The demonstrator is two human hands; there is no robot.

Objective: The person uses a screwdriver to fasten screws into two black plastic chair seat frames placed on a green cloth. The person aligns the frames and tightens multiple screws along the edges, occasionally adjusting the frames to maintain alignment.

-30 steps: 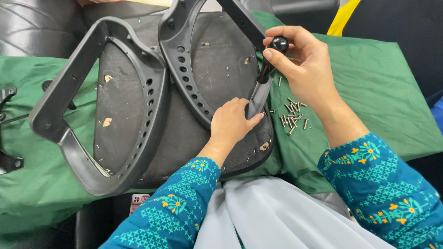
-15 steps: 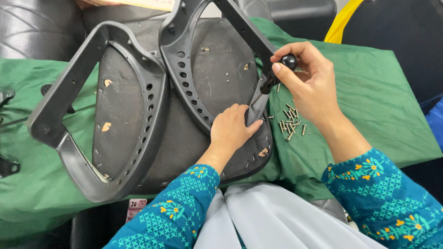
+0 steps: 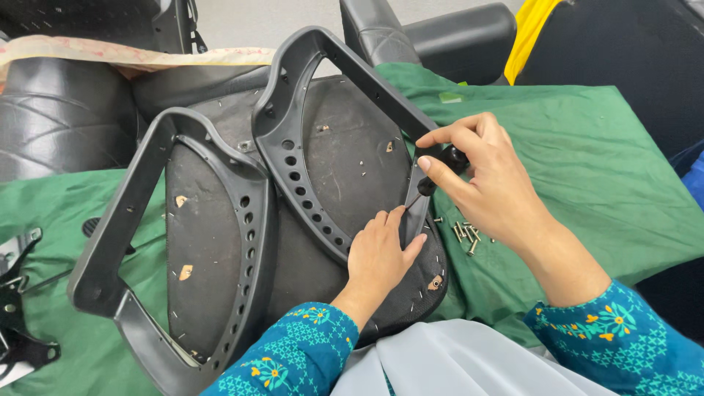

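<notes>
Lowering since the earlier frame, the right hand [image 3: 488,172] is pinching one black-handled screwdriver [image 3: 438,170] against the armrest [image 3: 308,165], one of two; the left hand [image 3: 380,255] is pressing flat, fingers together, on the upturned seat [image 3: 352,161] beside scattered screws [image 3: 464,233].

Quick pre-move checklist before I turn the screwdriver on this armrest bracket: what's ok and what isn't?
1. Right hand grips the black screwdriver: ok.
2. Left hand steadies the armrest near the tip: ok.
3. Tip seated in a screw head: cannot tell, fingers hide it.
4. Spare screws lie within reach on the green cloth: ok.
5. Seat underside rests flat on the cloth: ok.
</notes>
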